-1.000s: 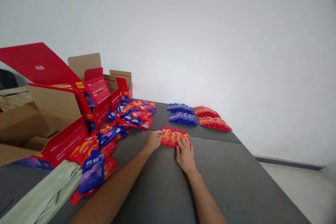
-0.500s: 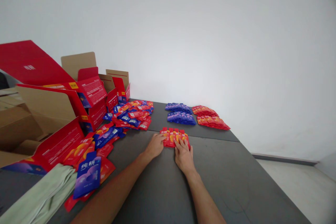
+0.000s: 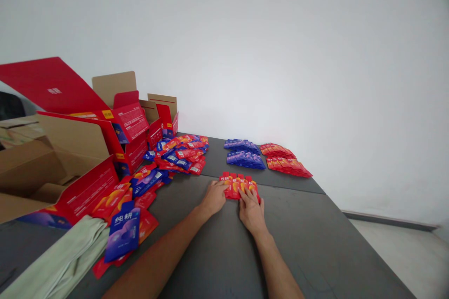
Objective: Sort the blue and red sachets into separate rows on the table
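- Hands lay flat on the dark table [image 3: 217, 252]; the left hand [image 3: 214, 198] pressed its fingertips against the left edge of a short row of red sachets [image 3: 238, 183], and the right hand [image 3: 251, 208] rested its spread fingers on the row's near and right side; neither hand pinched or lifted anything.
- Red sachets in that row sat overlapped and upright in line, just in front of both hands, near the seam in the table; compared with a second earlier the left hand had closed in from the row's outer edge and the row looked narrower and tighter, so the sachets seemed, in judgement, to have been squared up into a neat set like the finished ones beyond.
- Sorted groups lay farther back: blue sachets [image 3: 244, 154] in two rows, and red sachet rows [image 3: 286, 159] just to their right, both well apart from the hands.
- Loose mixed pile [image 3: 180, 152] of red and blue sachets spread to the left, beside open red cartons [image 3: 115, 131]; a large blue pouch [image 3: 123, 231] and a pale green cloth [image 3: 66, 261] lay nearer, at the left edge.
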`<control>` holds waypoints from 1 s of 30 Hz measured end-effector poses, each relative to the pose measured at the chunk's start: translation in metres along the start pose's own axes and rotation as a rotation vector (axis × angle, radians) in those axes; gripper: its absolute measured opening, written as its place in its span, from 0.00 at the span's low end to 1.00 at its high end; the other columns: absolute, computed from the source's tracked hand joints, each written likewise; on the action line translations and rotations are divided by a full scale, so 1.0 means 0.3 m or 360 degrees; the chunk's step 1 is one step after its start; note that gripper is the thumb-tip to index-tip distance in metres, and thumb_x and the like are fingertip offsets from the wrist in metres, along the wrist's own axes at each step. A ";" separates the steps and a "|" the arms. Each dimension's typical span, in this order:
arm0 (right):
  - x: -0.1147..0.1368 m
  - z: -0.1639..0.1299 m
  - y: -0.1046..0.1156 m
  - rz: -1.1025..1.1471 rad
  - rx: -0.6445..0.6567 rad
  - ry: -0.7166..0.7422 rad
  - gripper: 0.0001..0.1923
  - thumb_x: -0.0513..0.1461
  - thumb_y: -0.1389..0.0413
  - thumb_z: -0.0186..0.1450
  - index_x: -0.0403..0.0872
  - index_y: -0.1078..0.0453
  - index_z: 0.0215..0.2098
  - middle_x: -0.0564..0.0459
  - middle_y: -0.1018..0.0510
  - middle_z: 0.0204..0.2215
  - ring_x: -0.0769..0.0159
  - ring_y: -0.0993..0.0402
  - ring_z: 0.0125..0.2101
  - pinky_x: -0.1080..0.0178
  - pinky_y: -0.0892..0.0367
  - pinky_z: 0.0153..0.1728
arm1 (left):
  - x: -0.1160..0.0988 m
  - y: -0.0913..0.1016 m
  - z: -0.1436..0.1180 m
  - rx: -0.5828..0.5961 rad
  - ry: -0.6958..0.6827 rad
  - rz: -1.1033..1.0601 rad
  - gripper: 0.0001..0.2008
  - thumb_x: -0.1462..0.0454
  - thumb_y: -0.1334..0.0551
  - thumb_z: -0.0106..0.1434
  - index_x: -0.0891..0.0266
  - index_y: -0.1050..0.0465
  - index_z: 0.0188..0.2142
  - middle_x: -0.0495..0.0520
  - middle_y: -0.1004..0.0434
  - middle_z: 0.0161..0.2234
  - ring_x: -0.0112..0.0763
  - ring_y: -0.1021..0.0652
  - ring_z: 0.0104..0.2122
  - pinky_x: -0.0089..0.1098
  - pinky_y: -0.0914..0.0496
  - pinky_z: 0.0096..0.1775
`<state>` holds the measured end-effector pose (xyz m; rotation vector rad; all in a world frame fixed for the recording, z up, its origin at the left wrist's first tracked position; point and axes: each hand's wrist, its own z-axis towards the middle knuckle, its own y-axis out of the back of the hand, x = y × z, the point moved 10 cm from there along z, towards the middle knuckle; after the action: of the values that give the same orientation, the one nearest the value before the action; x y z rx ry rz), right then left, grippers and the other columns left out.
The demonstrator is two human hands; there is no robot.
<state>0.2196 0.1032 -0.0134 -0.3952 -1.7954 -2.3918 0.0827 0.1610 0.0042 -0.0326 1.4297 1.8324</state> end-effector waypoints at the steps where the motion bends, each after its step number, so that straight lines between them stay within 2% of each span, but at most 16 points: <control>1: 0.002 0.000 0.009 0.0002 -0.0025 -0.0009 0.22 0.38 0.56 0.69 0.56 0.36 0.60 0.51 0.38 0.63 0.53 0.53 0.66 0.39 0.55 0.60 | 0.003 0.006 -0.003 -0.0017 0.0012 0.0008 0.24 0.73 0.50 0.61 0.59 0.27 0.52 0.54 0.27 0.53 0.36 0.30 0.50 0.36 0.36 0.54; 5: 0.042 -0.003 0.066 0.0026 -0.0180 0.0012 0.22 0.38 0.56 0.69 0.54 0.35 0.59 0.52 0.40 0.64 0.54 0.59 0.67 0.40 0.56 0.61 | 0.052 0.063 -0.019 -0.0150 0.0180 0.0167 0.23 0.70 0.51 0.64 0.59 0.32 0.56 0.57 0.31 0.57 0.38 0.34 0.56 0.38 0.39 0.56; 10: 0.150 -0.014 0.096 0.0036 -0.0288 0.0183 0.23 0.38 0.56 0.69 0.51 0.35 0.60 0.50 0.39 0.64 0.53 0.59 0.67 0.41 0.59 0.63 | 0.152 0.174 -0.011 -0.0301 0.0330 0.0474 0.23 0.67 0.48 0.64 0.67 0.35 0.58 0.65 0.39 0.62 0.45 0.42 0.63 0.45 0.48 0.61; 13: 0.207 -0.024 0.082 0.0054 -0.0318 0.0296 0.22 0.37 0.56 0.68 0.51 0.33 0.58 0.50 0.38 0.63 0.54 0.58 0.67 0.42 0.61 0.63 | 0.236 0.205 0.001 -0.0275 0.0444 0.0566 0.26 0.65 0.46 0.63 0.68 0.38 0.60 0.67 0.43 0.64 0.48 0.45 0.65 0.49 0.53 0.62; 16: 0.237 -0.028 0.058 0.0080 -0.0311 0.0359 0.22 0.38 0.55 0.68 0.50 0.32 0.57 0.48 0.36 0.62 0.53 0.54 0.66 0.42 0.59 0.63 | 0.293 0.201 -0.001 -0.0189 0.0538 0.0576 0.26 0.62 0.45 0.63 0.70 0.38 0.60 0.70 0.42 0.63 0.52 0.45 0.64 0.53 0.55 0.62; 19: 0.253 -0.031 0.052 0.0087 -0.0323 0.0403 0.21 0.39 0.56 0.68 0.50 0.30 0.55 0.47 0.34 0.61 0.53 0.50 0.65 0.43 0.57 0.63 | 0.284 0.198 -0.022 -0.0172 0.0533 0.0578 0.22 0.60 0.46 0.64 0.68 0.33 0.55 0.70 0.37 0.59 0.52 0.41 0.62 0.54 0.53 0.61; 24: 0.272 -0.042 0.058 0.0099 -0.0319 0.0465 0.21 0.37 0.56 0.68 0.49 0.30 0.55 0.49 0.33 0.60 0.55 0.50 0.65 0.44 0.57 0.63 | 0.200 0.207 -0.077 -0.0190 0.0446 0.0604 0.16 0.58 0.44 0.65 0.65 0.28 0.47 0.66 0.28 0.48 0.49 0.33 0.52 0.47 0.41 0.54; 30: 0.277 -0.052 0.065 0.0158 -0.0333 0.0479 0.21 0.36 0.55 0.67 0.47 0.28 0.53 0.47 0.32 0.59 0.54 0.48 0.64 0.45 0.52 0.62 | 0.186 0.248 -0.148 -0.0283 0.0644 0.0707 0.17 0.57 0.39 0.62 0.63 0.30 0.48 0.63 0.26 0.45 0.46 0.29 0.46 0.42 0.34 0.48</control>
<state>0.1428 0.0876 0.0239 -0.1299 -1.3746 -2.4230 -0.0184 0.1522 0.0221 -0.1986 1.6362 2.4204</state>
